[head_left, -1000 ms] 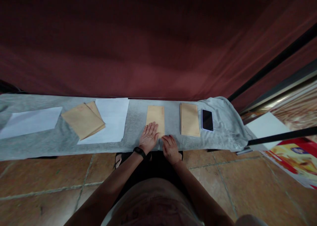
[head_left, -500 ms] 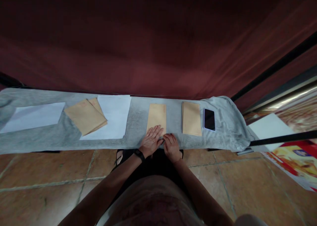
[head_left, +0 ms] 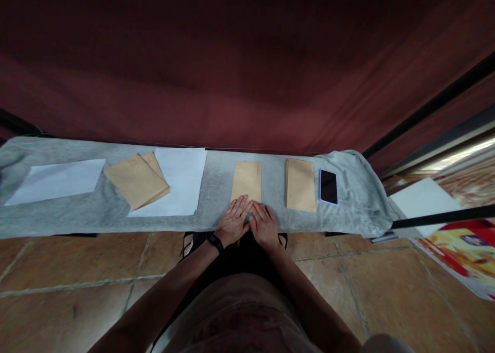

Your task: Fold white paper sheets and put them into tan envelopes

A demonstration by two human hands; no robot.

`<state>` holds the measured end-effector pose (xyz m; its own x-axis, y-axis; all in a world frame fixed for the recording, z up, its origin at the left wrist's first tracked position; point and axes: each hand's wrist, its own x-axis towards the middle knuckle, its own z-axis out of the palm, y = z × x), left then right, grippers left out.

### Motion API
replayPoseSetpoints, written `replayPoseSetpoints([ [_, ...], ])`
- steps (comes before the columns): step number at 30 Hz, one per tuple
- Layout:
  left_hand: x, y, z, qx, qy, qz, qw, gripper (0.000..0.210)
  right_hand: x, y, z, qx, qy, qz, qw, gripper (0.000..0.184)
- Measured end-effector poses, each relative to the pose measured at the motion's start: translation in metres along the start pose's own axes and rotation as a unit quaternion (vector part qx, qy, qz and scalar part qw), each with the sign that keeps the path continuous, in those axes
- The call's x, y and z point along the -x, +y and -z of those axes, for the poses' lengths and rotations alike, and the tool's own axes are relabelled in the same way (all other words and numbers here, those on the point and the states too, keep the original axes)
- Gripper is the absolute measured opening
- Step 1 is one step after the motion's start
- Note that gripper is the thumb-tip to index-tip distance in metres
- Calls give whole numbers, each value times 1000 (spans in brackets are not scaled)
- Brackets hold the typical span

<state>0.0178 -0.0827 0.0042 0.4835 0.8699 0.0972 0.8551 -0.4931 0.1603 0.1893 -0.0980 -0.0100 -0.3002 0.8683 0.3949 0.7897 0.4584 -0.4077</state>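
Note:
A brown paper envelope (head_left: 246, 180) with small red print at its upper right lies flat in front of me on the grey cloth. My left hand (head_left: 233, 221), with a black band at the wrist, rests palm down on the envelope's near left part, fingers stretched out. Beside it my right hand (head_left: 263, 224) lies flat over the near right corner, its fingers extended and almost touching the left ones. Both hands hide the envelope's near edge.
To the right are a stack of brown envelopes (head_left: 300, 185) and a phone (head_left: 328, 187). Leftward, two overlapping brown envelopes (head_left: 135, 183) lie partly on white paper sheets (head_left: 183, 180); another white sheet (head_left: 58, 180) is farther left. The narrow cloth-covered surface (head_left: 216, 175) meets a dark red curtain (head_left: 232, 116).
My right hand has moved slightly up and left, its bent fingers straightening and flattening onto the envelope. My left hand stays on the envelope. The view has shifted slightly.

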Motion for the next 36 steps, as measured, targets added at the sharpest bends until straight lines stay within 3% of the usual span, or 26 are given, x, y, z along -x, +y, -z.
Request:
replayPoseSetpoints([
  [12,-4,0,-5,-9,24,28,999,60,9,9,8,73,-23,9,997,52],
  [24,-96,-6,-9,6,-47,62,997,62,6,4,8,67,-20,-15,997,49],
  [36,-124,-16,-8,34,-52,72,995,68,6,6,6,55,-37,-28,997,49],
])
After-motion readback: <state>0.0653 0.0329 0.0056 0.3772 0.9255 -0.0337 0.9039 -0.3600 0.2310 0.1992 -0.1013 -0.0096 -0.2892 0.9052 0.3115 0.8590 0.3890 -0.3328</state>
